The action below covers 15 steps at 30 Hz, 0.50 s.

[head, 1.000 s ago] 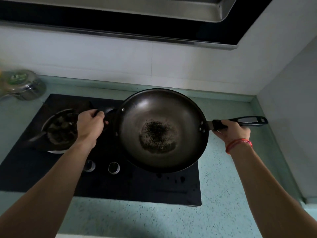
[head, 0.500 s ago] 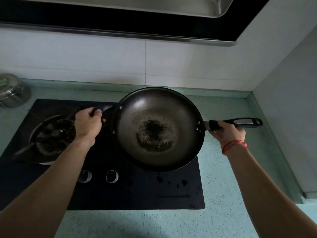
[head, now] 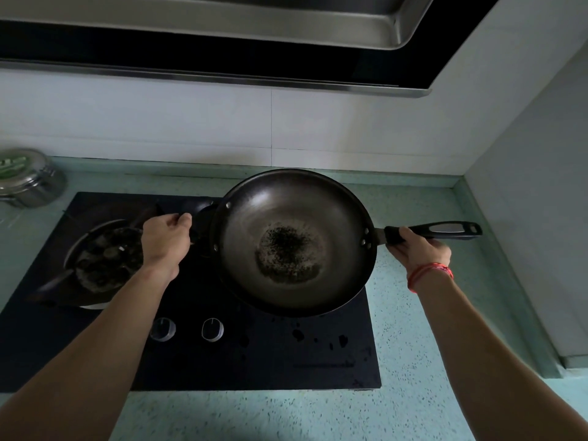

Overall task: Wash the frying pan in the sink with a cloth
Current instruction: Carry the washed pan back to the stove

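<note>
A dark round frying pan (head: 292,218) with a burnt black patch in its middle is held above the right side of the black stove. My right hand (head: 416,249) grips its long black handle (head: 445,231) from below, a red band on the wrist. My left hand (head: 165,238) is closed on the short helper handle at the pan's left edge. No sink and no cloth are in view.
The black glass stove (head: 254,351) has a burner (head: 105,256) at the left and two knobs (head: 187,328) at the front. A steel lidded pot (head: 27,179) stands at the far left. A range hood (head: 222,43) hangs overhead; a wall closes the right.
The pan, held in both hands, has stayed almost in place over the stove's right side, shifting only slightly. The view has tilted a little.
</note>
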Available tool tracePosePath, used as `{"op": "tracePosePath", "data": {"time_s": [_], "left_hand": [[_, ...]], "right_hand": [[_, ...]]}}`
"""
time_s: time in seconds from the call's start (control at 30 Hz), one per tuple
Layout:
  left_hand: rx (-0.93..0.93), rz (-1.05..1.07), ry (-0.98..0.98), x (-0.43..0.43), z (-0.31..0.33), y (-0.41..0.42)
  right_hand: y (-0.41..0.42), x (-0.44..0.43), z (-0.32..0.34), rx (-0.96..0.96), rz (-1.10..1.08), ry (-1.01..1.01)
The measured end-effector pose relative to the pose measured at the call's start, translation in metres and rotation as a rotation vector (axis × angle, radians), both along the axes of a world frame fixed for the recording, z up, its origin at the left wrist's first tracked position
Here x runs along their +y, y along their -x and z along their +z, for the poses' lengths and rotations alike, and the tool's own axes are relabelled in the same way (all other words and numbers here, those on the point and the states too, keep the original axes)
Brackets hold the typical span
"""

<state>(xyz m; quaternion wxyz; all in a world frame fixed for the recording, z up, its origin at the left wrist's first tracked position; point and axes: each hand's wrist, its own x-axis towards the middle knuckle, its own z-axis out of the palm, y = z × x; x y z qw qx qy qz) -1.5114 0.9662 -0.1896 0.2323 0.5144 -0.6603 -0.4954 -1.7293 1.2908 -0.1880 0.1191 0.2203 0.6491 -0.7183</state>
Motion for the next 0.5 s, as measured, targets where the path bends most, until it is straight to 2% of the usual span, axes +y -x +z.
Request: {"op": "tracePosePath", "data": {"time_s": [0.23,0.5], "left_hand": [[-0.02,0.015,0.054,0.005,-0.001,0.003],[0.031,0.052,0.015,0.011,-0.001,0.004]], "right_hand": [[-0.001,-0.001,0.0,-0.005,-0.011,-0.028],[-0.002,0.0,0.001,-0.014,-0.014,-0.034]]}}
